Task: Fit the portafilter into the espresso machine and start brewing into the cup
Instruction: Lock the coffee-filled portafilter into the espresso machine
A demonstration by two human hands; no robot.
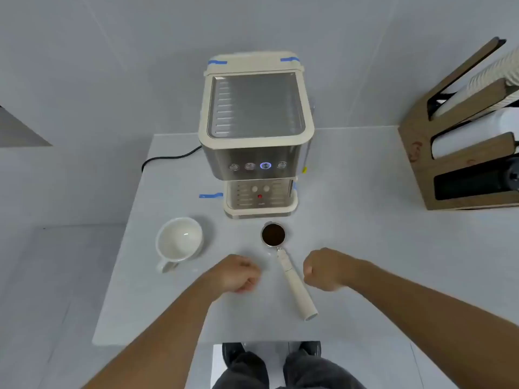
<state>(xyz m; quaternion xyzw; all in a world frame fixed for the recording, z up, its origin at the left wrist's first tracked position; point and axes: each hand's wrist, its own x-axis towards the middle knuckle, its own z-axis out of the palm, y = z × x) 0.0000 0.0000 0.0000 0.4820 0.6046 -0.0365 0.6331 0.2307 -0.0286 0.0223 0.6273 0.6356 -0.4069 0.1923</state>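
A cream and steel espresso machine (pixel 255 130) stands at the back middle of the table, with one of its front buttons lit blue. In front of its drip tray lies the portafilter (pixel 292 279), its basket full of dark ground coffee and its cream handle pointing toward me. An empty white cup (pixel 179 239) sits to the left of the basket. My left hand (pixel 238 272) rests as a loose fist left of the handle, holding nothing. My right hand (pixel 325 269) is a fist just right of the handle, not touching it.
A wooden cup-and-lid dispenser (pixel 455 153) stands at the right rear. A black power cord (pixel 168 158) runs off the machine's left side. Blue tape marks (pixel 210 195) lie by the machine. The table's front edge (pixel 157 343) is close to my legs.
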